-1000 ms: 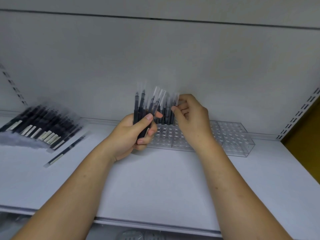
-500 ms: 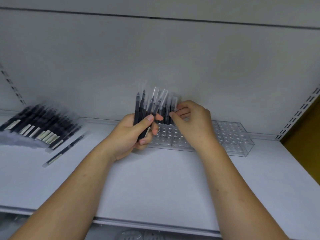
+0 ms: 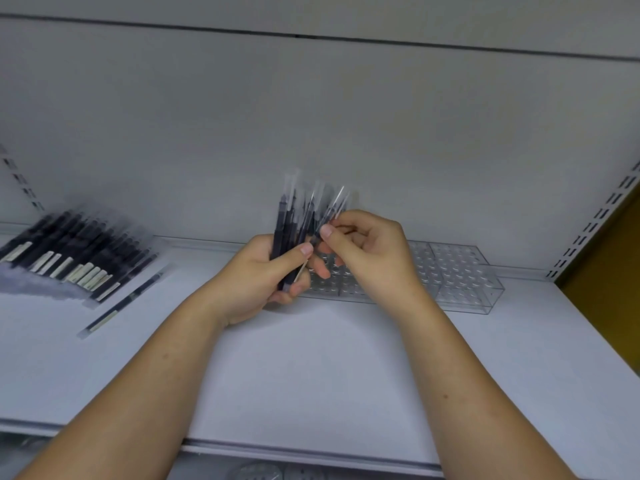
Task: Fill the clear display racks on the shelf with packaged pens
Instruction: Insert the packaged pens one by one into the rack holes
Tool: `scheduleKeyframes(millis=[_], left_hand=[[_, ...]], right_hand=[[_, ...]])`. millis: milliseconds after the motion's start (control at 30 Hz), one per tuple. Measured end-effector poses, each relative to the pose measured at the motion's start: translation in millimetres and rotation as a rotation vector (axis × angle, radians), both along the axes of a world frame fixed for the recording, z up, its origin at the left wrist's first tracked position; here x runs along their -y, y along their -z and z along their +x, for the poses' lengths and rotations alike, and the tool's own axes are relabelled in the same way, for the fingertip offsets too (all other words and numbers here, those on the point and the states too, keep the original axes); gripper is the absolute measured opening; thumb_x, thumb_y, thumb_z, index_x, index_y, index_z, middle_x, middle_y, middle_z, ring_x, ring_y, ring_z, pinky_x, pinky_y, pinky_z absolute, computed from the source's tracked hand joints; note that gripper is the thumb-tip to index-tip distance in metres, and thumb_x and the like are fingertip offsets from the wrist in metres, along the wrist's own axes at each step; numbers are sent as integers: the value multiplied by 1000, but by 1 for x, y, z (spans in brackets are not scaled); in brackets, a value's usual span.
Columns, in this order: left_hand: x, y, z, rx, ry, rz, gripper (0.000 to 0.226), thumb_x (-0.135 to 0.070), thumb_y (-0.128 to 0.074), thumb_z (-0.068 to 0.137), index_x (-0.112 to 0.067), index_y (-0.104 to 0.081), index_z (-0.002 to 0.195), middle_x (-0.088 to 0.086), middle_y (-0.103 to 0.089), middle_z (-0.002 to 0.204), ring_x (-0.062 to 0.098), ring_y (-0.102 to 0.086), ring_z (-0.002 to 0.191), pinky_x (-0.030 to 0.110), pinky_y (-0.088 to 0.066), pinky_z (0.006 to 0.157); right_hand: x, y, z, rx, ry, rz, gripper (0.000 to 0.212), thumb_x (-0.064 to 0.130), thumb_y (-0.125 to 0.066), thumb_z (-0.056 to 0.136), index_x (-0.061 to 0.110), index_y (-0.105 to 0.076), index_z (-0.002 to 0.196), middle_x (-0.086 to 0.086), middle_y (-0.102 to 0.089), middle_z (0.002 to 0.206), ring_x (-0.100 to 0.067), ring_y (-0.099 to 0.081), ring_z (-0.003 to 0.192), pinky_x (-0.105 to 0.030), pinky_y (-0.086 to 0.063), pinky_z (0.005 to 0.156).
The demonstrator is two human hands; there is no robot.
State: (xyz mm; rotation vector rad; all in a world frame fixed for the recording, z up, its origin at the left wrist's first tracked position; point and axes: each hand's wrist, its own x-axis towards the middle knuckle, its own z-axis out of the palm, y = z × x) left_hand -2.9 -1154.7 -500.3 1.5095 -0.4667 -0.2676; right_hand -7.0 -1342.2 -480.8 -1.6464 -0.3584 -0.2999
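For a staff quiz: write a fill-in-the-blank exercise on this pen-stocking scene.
The left hand grips the bundle of pens; the right hand pinches ___ pen in it.
The clear rack stands at the ___ of the shelf.
The loose pile of pens lies on the hands' ___ side.
Missing: one; back; left.

Retail shop: white metal gondola shelf (image 3: 311, 368) w/ slotted side uprights (image 3: 595, 220); clear plastic display racks (image 3: 464, 278); stacked packaged black pens (image 3: 76, 251).
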Motion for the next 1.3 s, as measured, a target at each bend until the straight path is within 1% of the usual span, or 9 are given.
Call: scheduleKeyframes(millis=[133,200,300,433,600,767,1033,1200,1300], left_hand=[[1,1,1,1,10,-20,41,-33,-52,101,-4,-66,126,12,-71,91,17,-42,56,26,-26,49],[1,1,1,9,3,-21,43,-34,-51,101,-3,-64,127,13,-71,95,18,-43,56,25,-25,49],[0,2,3,17,-15,-24,40,-35,-50,102,-3,-66,120,13,-72,94,17,-44,53,25,-25,47],[-2,2,3,35,-46,-10,37,-31,-47,105,-5,-66,122,11,-69,90,17,-42,49,23,-27,45],[-3,3,3,18,-86,-20,32,-25,-41,111,-9,-67,122,4,-58,74,18,-35,50,34,-18,54],[-2,3,3,1,-100,-39,32,-25,-42,111,-8,-67,123,6,-54,74,18,-33,50,35,-20,57],[-2,2,3,13,-98,-29,32,-24,-42,112,-7,-66,124,7,-53,73,17,-33,50,30,-25,53],[-1,2,4,16,-84,-37,32,-25,-42,111,-7,-65,124,7,-53,74,17,-33,50,28,-26,52],[-2,2,4,18,-82,-29,32,-24,-42,112,-7,-66,124,7,-53,74,17,-33,50,28,-27,52]], right_hand=[[0,1,3,9,35,18,9,8,-73,95,10,-69,86,0,-74,75,-16,-75,73,-26,-54,67],[3,-1,3,33,67,51,14,8,-70,96,10,-68,83,4,-72,73,-12,-72,69,-21,-52,65],[9,-8,4,66,157,164,12,6,-65,99,5,-66,87,-5,-73,75,-14,-71,67,-18,-47,59],[21,-10,11,185,314,269,12,4,-59,101,9,-62,90,1,-71,70,-22,-70,69,-29,-48,58],[31,-1,24,286,512,40,7,13,-59,101,19,-58,97,2,-70,84,-19,-72,79,-29,-55,69],[28,5,37,272,508,-185,5,14,-61,100,17,-58,99,9,-64,84,3,-60,73,-7,-41,63],[27,7,45,244,469,-301,6,14,-59,102,14,-58,96,13,-62,83,5,-59,73,-7,-43,64],[25,9,49,236,436,-387,3,13,-61,101,14,-62,98,7,-63,82,-8,-62,73,-8,-44,65],[25,12,50,211,455,-409,4,17,-65,99,14,-66,97,11,-62,78,0,-60,71,-7,-43,64]])
